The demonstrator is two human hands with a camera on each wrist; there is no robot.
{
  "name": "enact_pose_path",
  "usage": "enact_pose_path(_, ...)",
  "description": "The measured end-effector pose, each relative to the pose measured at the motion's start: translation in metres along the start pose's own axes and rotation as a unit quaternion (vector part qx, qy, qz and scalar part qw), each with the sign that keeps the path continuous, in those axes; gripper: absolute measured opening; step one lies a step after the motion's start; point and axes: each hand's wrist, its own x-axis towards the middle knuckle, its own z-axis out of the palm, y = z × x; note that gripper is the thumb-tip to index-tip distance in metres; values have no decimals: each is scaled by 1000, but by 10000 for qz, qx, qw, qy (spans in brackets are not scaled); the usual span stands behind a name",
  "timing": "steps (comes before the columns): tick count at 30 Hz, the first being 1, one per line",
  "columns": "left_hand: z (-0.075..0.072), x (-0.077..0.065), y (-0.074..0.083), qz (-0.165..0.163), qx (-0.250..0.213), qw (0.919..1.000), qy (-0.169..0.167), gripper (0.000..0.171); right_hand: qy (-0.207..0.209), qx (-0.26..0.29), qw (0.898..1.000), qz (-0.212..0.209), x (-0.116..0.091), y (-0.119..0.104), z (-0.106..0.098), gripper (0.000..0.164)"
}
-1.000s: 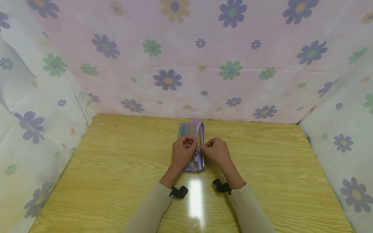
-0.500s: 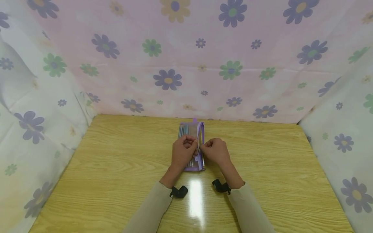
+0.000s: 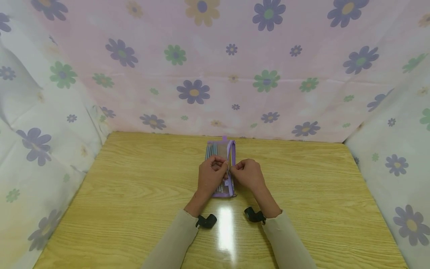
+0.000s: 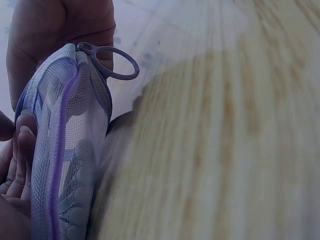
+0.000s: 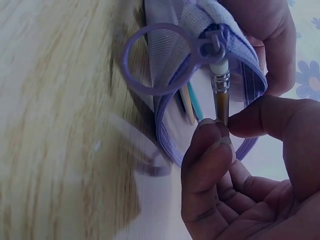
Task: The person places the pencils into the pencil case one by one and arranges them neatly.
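Observation:
A purple-edged mesh pencil pouch (image 3: 222, 150) stands near the back middle of the table, its zip side toward the right and open. Several grey-blue pencils (image 3: 211, 150) show through the mesh. My left hand (image 3: 211, 177) overlaps the pouch and pinches its edge beside the zip. My right hand (image 3: 249, 174) is at the opening. In the right wrist view its thumb and fingertips pinch a yellow-brown pencil (image 5: 221, 102) with a silver ferrule and white eraser end, overlapping the pouch mouth. Behind it, a wooden stick (image 5: 186, 105) and a teal one (image 5: 194, 101) lie inside.
The zip's large purple ring pull (image 5: 125, 62) hangs off the pouch's near end. The wood-grain table (image 3: 141, 194) reaches back to a flowered cloth (image 3: 215, 93), with more cloth on both sides. Black wrist cameras (image 3: 207, 221) sit on both wrists.

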Motion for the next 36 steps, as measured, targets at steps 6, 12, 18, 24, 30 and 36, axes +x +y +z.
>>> enact_pose_path(6,0,1,-1,57,22,10000,-10,6,9,-25,10000,33,1,0,0,18)
enact_pose_path(12,0,1,-1,21,22,10000,-17,6,24,-22,10000,74,0,-2,0,17)
enact_pose_path(18,0,2,0,-16,-1,10000,7,6,120,-88,9999,44,2,-2,-1,16)
enact_pose_path(24,0,2,0,-7,-28,10000,-4,6,231,-235,9995,33,2,0,-3,14)
enact_pose_path(30,-1,1,-1,84,26,10000,-36,7,450,-485,9977,-176,3,5,-5,13)
enact_pose_path(36,-1,1,-2,149,406,9990,-71,5,578,-606,9961,-278,7,16,-8,12)
